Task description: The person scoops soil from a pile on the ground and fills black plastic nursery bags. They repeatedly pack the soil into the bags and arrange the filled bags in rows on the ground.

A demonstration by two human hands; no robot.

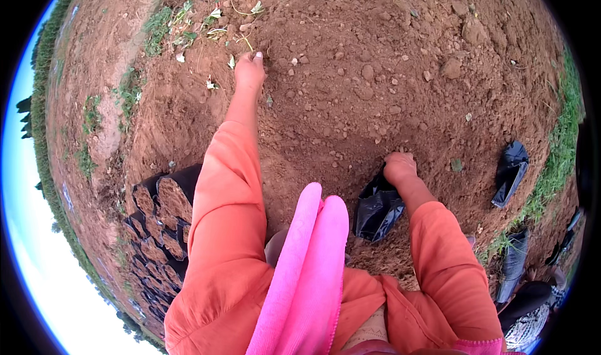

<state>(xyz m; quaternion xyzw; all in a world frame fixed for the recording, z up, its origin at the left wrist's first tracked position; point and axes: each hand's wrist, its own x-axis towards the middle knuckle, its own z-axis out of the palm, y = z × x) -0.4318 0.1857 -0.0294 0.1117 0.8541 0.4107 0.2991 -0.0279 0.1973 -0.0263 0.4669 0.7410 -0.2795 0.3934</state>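
My left hand (250, 69) reaches out over reddish-brown soil (328, 97) and pinches the stem of a thin plant (247, 43) between its fingers. Pulled-up leafy weeds (188, 26) lie scattered just beyond it. Nearer my body, my right hand (400, 166) is at the rim of a black plastic bag (379, 212), its fingers down against the soil. The bag's mouth gapes and its side is creased. Whether those fingers grip the rim or loose soil is hard to tell.
Soil-filled black bags (162, 228) stand packed together at the left. Another black bag (509, 174) lies at the right, beside a strip of grass (558, 144). A stack of black bags (512, 263) lies below it, near a seated person (530, 308). A pink cloth (312, 270) hangs before me.
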